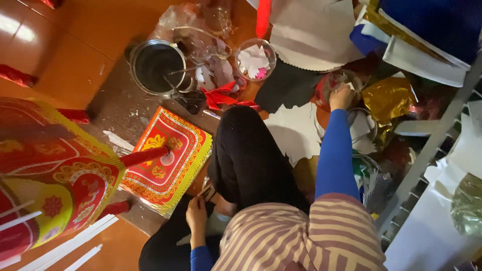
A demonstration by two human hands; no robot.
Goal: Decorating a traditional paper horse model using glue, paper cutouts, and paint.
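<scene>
A floor craft workshop — paper scraps point(296, 133), foil point(387, 98), ornate printed sheets point(168, 158).

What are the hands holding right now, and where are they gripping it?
Cannot be told: the right hand reaches into a round container of scraps; the left hand rests near the foot.

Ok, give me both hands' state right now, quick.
Left hand: fingers curled, resting by the knee; cannot tell if it holds anything.
Right hand: stretched out, fingers closed at a clear bowl; what it grips cannot be told.
</scene>
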